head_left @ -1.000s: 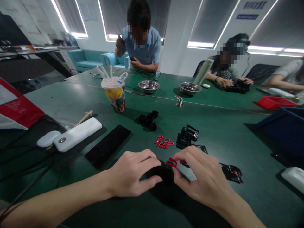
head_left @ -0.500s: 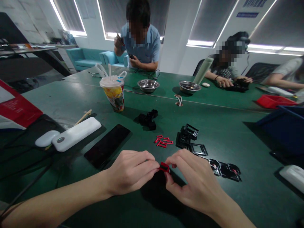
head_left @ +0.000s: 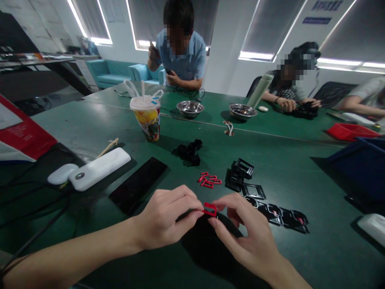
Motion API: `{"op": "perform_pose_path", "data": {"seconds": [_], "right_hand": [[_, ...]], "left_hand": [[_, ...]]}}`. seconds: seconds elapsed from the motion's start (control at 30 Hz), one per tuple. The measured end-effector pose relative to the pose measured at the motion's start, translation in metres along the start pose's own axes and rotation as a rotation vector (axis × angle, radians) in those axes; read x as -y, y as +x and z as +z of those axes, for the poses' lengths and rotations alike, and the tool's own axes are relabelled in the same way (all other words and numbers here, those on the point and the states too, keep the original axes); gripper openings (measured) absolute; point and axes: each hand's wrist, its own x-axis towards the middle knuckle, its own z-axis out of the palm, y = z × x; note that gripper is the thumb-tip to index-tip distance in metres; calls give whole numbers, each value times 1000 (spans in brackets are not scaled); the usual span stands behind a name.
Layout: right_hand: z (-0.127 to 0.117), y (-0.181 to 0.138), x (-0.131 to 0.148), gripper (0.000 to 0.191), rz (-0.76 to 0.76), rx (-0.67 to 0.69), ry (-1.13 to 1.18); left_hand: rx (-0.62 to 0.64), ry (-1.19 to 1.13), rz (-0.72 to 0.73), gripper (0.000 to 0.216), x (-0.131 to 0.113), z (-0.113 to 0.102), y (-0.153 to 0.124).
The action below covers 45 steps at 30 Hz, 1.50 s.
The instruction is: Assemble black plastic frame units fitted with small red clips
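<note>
A small red plastic clip (head_left: 209, 209) is pinched between my left hand (head_left: 165, 218) and my right hand (head_left: 246, 235) just above the green table (head_left: 285, 160). Under my left fingers I glimpse a black part, mostly hidden. Behind my hands lie a few loose red clips (head_left: 208, 180), a stack of black square frames (head_left: 239, 173) and a row of black frames with inserts (head_left: 279, 216) to the right.
A black phone (head_left: 138, 184), a white power bank (head_left: 99, 168) with cables and a drink cup (head_left: 146, 118) sit left. A pile of black parts (head_left: 189, 151) lies behind. Two steel bowls (head_left: 190, 108), a blue bin (head_left: 357, 164) and seated people are beyond.
My hands have come together: the red clip, held by the right hand alone a second ago, is now pinched by both. The view shifted slightly.
</note>
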Motion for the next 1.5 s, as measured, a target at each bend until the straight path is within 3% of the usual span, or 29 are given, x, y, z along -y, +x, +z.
{"op": "perform_pose_path", "data": {"seconds": [0.4,1.1,1.2,1.5], "right_hand": [[15,-3,9,18,181,-132,278],[11,3,6,24,86,-114,227],[5,4,4,24,47,-103,199],[-6,-13,-11,31,3,-118,171]], "left_hand": [[6,-183,-183,7,-5,5,-2],[79,-245,-153,8,-4,6,-4],[130,-213,-174,10,-2,6,-4],[373,-18,-281,46,1,6,-6]]}}
